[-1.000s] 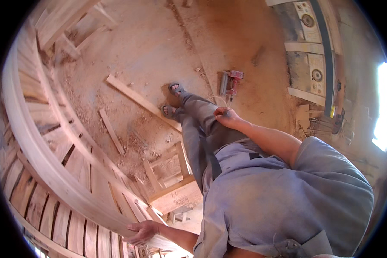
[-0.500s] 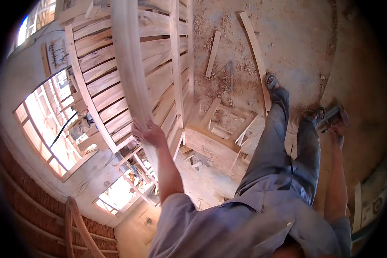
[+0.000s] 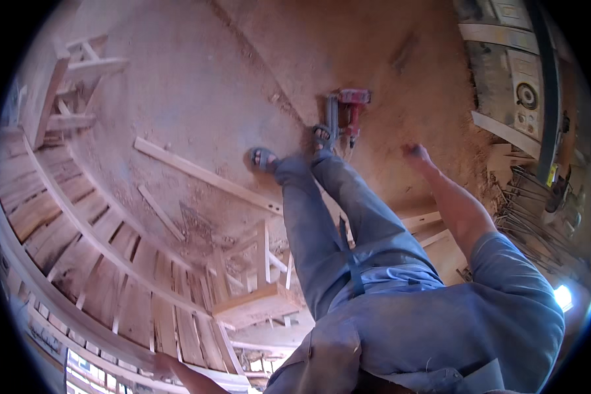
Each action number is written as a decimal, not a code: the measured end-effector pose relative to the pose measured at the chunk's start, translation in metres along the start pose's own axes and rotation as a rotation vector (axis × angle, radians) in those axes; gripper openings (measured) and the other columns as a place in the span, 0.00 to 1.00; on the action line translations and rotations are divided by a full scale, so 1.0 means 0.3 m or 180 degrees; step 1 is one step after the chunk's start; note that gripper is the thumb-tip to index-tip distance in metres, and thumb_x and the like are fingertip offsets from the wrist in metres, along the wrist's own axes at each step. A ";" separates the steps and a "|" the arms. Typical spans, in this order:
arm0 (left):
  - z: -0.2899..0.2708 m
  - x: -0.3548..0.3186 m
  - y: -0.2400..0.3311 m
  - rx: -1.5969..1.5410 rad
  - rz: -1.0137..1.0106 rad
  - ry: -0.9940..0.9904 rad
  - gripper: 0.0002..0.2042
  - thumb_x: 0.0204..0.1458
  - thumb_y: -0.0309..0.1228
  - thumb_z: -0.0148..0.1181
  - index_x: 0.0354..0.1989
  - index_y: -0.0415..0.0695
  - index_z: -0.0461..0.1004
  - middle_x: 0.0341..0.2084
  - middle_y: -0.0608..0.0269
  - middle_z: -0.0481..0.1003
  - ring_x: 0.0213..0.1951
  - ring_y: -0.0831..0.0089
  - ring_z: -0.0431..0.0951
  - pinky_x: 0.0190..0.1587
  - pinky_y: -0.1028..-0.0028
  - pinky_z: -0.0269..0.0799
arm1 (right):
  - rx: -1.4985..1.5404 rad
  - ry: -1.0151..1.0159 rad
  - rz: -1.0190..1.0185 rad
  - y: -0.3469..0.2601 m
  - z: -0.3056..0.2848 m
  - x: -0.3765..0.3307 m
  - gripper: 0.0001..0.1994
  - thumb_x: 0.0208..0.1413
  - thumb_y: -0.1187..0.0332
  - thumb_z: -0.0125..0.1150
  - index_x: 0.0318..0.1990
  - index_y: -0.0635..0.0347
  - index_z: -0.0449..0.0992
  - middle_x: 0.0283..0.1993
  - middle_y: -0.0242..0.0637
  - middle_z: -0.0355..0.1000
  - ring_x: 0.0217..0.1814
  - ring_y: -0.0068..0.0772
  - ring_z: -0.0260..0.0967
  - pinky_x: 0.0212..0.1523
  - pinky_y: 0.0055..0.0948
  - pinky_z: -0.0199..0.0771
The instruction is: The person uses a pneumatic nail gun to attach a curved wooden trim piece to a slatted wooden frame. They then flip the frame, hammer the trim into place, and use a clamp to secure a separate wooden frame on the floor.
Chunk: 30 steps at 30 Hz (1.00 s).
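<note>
At the lower left, my left hand [image 3: 165, 365] lies on the outer rail [image 3: 92, 328] of a large slatted wooden frame [image 3: 128, 279]. Its fingers are dim but look stretched along the wood. A red nail gun [image 3: 353, 113] with a grey magazine stands on the floor just beside my right foot. To the right of it, apart from the tool, my right hand [image 3: 416, 156] hangs at the end of my outstretched arm. Blur hides how its fingers are held, and I see no tool in it.
A long wooden strip [image 3: 207, 174] and a shorter one [image 3: 161, 213] lie on the dusty floor. A small wooden frame [image 3: 256, 305] stands by my left leg, another [image 3: 46, 95] at the far left. Along the right are a speaker-like box [image 3: 525, 95] and several thin rods [image 3: 532, 207].
The nail gun has left my right hand and now stands on the floor. My view has swung to the right. My left hand still touches the wooden frame.
</note>
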<state>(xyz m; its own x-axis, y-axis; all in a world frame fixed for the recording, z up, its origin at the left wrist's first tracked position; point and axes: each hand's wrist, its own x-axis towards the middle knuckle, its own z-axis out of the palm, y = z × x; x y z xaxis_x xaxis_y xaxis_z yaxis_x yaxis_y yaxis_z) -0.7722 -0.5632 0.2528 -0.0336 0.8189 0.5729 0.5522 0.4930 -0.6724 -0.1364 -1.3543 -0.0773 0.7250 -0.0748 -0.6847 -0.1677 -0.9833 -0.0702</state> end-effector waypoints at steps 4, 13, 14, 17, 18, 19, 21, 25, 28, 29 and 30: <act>-0.223 -0.190 0.108 -0.0954 -0.0493 0.0261 0.39 0.50 0.55 0.53 0.64 0.37 0.60 0.54 0.40 0.65 0.55 0.50 0.66 0.54 0.54 0.64 | -0.0157 0.0164 -0.0031 0.214 -0.103 -0.035 0.13 0.52 0.60 0.50 0.33 0.57 0.78 0.38 0.50 0.76 0.44 0.55 0.73 0.41 0.42 0.75; -0.408 -0.974 0.023 -0.1277 0.1202 -0.0339 0.41 0.45 0.47 0.60 0.66 0.38 0.55 0.58 0.38 0.62 0.59 0.46 0.62 0.60 0.55 0.58 | -0.0657 -0.0271 -0.0202 0.245 -0.084 0.537 0.10 0.50 0.65 0.50 0.36 0.55 0.76 0.41 0.47 0.77 0.43 0.43 0.76 0.38 0.41 0.73; -0.411 -1.057 -0.057 -0.1115 0.1209 -0.0580 0.41 0.45 0.46 0.60 0.66 0.38 0.54 0.58 0.38 0.62 0.59 0.46 0.61 0.61 0.55 0.57 | 0.1070 -0.0264 -0.0169 0.265 -0.054 0.665 0.11 0.53 0.65 0.49 0.41 0.56 0.74 0.41 0.44 0.76 0.42 0.42 0.75 0.39 0.44 0.73; -0.449 -1.154 -0.246 -0.0792 0.1006 -0.1234 0.43 0.43 0.43 0.63 0.67 0.38 0.53 0.59 0.38 0.61 0.61 0.45 0.60 0.63 0.55 0.55 | 0.0824 -0.0443 -0.0829 0.182 0.169 1.038 0.12 0.52 0.65 0.51 0.42 0.57 0.74 0.41 0.44 0.76 0.42 0.42 0.74 0.40 0.43 0.73; -0.447 -1.106 -0.224 -0.0826 0.0965 -0.1324 0.43 0.43 0.42 0.64 0.67 0.38 0.52 0.59 0.37 0.60 0.61 0.44 0.60 0.64 0.55 0.54 | 0.0880 -0.0456 -0.0798 0.249 0.253 1.113 0.12 0.52 0.66 0.52 0.43 0.57 0.73 0.42 0.43 0.75 0.43 0.41 0.74 0.40 0.42 0.73; -0.483 -1.100 -0.283 -0.0769 0.0799 -0.1464 0.44 0.42 0.42 0.64 0.68 0.38 0.52 0.60 0.37 0.60 0.62 0.44 0.59 0.64 0.55 0.54 | 0.0851 -0.0489 -0.0769 0.283 0.328 1.188 0.12 0.52 0.66 0.52 0.43 0.57 0.73 0.42 0.43 0.75 0.43 0.41 0.74 0.41 0.42 0.73; -0.506 -1.138 -0.302 -0.0742 0.0505 -0.1678 0.45 0.41 0.40 0.66 0.68 0.38 0.50 0.60 0.37 0.59 0.63 0.43 0.58 0.66 0.55 0.52 | 0.0680 -0.0435 -0.0561 0.358 0.424 1.309 0.13 0.51 0.66 0.54 0.44 0.58 0.73 0.43 0.43 0.75 0.43 0.41 0.73 0.41 0.41 0.73; -0.710 -1.321 -0.282 -0.0680 0.0745 -0.2127 0.44 0.43 0.37 0.65 0.69 0.38 0.49 0.62 0.38 0.57 0.66 0.45 0.53 0.67 0.56 0.50 | 0.0204 -0.0435 -0.0343 0.422 0.497 1.493 0.14 0.50 0.67 0.56 0.45 0.58 0.73 0.44 0.42 0.74 0.44 0.40 0.73 0.42 0.40 0.73; -0.792 -1.330 -0.243 -0.0814 0.0476 -0.2330 0.43 0.45 0.35 0.64 0.69 0.37 0.49 0.64 0.39 0.57 0.66 0.48 0.56 0.66 0.59 0.53 | 0.0134 -0.0404 -0.0161 0.518 0.523 1.542 0.16 0.49 0.67 0.58 0.46 0.59 0.72 0.45 0.42 0.74 0.45 0.39 0.72 0.43 0.39 0.73; -0.765 -1.318 -0.290 -0.0825 0.0450 -0.2256 0.42 0.45 0.33 0.64 0.68 0.36 0.49 0.62 0.39 0.60 0.64 0.49 0.61 0.64 0.60 0.58 | 0.0111 -0.0387 -0.0107 0.549 0.532 1.551 0.16 0.49 0.67 0.58 0.46 0.59 0.72 0.45 0.42 0.74 0.46 0.39 0.72 0.43 0.38 0.73; -0.745 -1.315 -0.338 -0.0872 0.0425 -0.2208 0.42 0.45 0.32 0.64 0.68 0.35 0.49 0.61 0.39 0.62 0.62 0.49 0.62 0.64 0.60 0.59 | 0.0110 -0.0380 -0.0064 0.575 0.538 1.561 0.17 0.48 0.67 0.59 0.47 0.59 0.72 0.45 0.41 0.73 0.46 0.38 0.72 0.44 0.38 0.73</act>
<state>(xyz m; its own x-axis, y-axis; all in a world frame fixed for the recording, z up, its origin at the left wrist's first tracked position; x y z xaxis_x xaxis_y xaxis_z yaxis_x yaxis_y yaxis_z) -0.6287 -1.0019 0.1996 -0.4183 0.9083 0.0077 0.7725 0.3602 -0.5231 0.0664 -1.5322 -0.5273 0.6442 -0.0330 -0.7642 -0.1785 -0.9780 -0.1082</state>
